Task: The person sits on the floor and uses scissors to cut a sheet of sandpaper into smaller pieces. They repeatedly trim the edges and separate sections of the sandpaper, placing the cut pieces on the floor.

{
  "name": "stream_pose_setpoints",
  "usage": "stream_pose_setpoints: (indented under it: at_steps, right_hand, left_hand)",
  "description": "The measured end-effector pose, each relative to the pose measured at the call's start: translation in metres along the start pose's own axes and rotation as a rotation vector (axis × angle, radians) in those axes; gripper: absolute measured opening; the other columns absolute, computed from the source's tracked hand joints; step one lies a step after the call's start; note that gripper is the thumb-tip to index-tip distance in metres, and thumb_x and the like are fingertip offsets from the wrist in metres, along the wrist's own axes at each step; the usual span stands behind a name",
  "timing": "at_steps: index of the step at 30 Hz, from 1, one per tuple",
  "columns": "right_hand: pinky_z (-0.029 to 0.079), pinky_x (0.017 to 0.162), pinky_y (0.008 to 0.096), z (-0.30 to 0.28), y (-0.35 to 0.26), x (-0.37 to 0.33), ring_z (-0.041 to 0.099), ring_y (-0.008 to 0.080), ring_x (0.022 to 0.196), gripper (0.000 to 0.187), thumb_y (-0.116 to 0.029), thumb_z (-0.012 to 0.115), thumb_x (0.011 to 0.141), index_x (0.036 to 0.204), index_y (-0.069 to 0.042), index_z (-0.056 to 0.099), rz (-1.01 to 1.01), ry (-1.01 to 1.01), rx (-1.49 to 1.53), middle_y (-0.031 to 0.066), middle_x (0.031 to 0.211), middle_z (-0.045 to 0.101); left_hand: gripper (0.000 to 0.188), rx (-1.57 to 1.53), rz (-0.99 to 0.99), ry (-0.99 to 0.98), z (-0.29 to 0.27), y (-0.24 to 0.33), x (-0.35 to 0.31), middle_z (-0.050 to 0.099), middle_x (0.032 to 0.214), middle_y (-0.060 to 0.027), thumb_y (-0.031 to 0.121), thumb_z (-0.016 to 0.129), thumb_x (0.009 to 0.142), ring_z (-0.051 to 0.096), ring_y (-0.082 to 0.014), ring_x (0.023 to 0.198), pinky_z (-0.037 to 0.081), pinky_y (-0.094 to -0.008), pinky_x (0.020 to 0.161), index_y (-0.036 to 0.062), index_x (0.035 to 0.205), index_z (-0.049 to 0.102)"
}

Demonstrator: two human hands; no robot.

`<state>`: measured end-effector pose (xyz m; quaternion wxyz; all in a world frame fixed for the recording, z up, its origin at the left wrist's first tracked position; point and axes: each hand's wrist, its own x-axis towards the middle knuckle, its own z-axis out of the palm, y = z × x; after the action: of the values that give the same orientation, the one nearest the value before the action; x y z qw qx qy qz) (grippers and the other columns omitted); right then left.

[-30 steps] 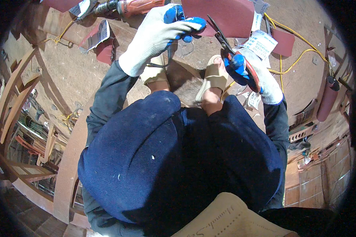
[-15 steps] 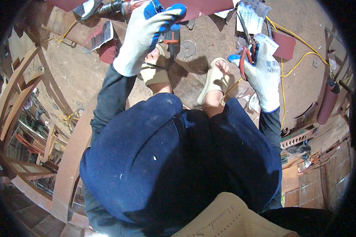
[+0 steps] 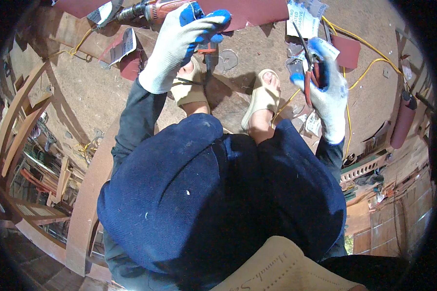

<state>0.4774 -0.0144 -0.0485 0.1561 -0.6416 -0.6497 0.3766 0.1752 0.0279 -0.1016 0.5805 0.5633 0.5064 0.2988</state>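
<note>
My left hand [image 3: 172, 53], in a white glove with blue-coated fingertips, pinches the edge of a reddish-brown sandpaper sheet [image 3: 257, 12] that runs off the top of the view. My right hand [image 3: 329, 92], gloved the same way and a little blurred, holds scissors [image 3: 308, 87] with red handles. Their dark blades point up and slightly left, away from me and apart from the sheet. An orange-and-grey power drill [image 3: 158, 12] lies on the floor behind my left hand, which partly hides it.
Scraps of printed-back sandpaper [image 3: 124, 48] and a red-brown piece [image 3: 347, 52] lie about the floor. A yellow cord [image 3: 369, 75] curves along the right. Curved wooden parts [image 3: 85, 208] stand at left. A red-brown roll [image 3: 404, 123] lies far right. My sandalled feet [image 3: 263, 99] are between my hands.
My right hand has turned the scissors, so the handles have swung right and the blades stand more upright. Its fingers have loosened somewhat. My left hand and the sheet have barely moved.
</note>
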Motion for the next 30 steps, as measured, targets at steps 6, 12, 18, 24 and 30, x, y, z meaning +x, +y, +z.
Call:
stream_pose_setpoints:
  at_steps: [6,12,18,24,30]
  right_hand:
    - [0.043,0.063,0.0196,0.033,0.041,-0.025,0.051,0.0053,0.074,0.046,-0.027,0.050,0.090,0.132,-0.011,0.039,0.357,-0.601,0.791,0.0021,0.102,0.057]
    - [0.040,0.052,0.0123,0.023,0.012,0.001,0.052,0.0013,0.071,0.048,-0.030,0.043,0.094,0.135,-0.006,0.034,0.448,-0.781,0.852,0.0034,0.107,0.057]
    - [0.037,0.092,0.0250,0.019,0.024,0.005,0.050,0.0141,0.103,0.046,-0.024,0.042,0.093,0.133,-0.002,0.035,0.042,-0.783,0.502,0.0064,0.128,0.045]
    - [0.032,0.099,0.0293,0.015,0.043,0.005,0.046,0.0186,0.113,0.049,-0.027,0.045,0.091,0.133,-0.004,0.037,0.169,-0.840,0.735,0.0069,0.127,0.046]
    - [0.028,0.103,0.0300,0.031,0.051,0.010,0.040,0.0194,0.121,0.054,-0.035,0.044,0.091,0.133,-0.003,0.036,0.355,-0.978,0.838,0.0094,0.131,0.043]
  left_hand:
    - [0.008,0.275,0.095,-0.034,-0.004,0.002,0.000,0.057,0.075,-0.0024,0.000,0.049,0.084,0.056,-0.0080,0.069,0.047,-0.0219,0.063,0.0007,0.079,0.056]
    - [0.019,-0.088,-0.067,0.005,0.018,0.016,-0.004,0.059,0.070,-0.0032,0.018,0.063,0.081,0.058,-0.0062,0.065,0.048,-0.0211,0.058,0.0000,0.083,0.059]
    - [0.024,-0.191,-0.094,0.028,0.030,0.025,-0.002,0.058,0.068,-0.0028,0.023,0.065,0.081,0.056,-0.0061,0.061,0.047,-0.0219,0.056,0.0005,0.081,0.058]
    - [0.025,-0.074,-0.078,-0.029,0.023,0.024,-0.003,0.055,0.066,-0.0019,0.024,0.066,0.080,0.056,-0.0059,0.061,0.046,-0.0216,0.054,0.0019,0.078,0.056]
    - [0.024,-0.134,-0.148,0.027,0.025,0.035,-0.007,0.055,0.067,-0.0007,0.023,0.067,0.079,0.056,-0.0049,0.061,0.046,-0.0204,0.053,0.0027,0.077,0.055]
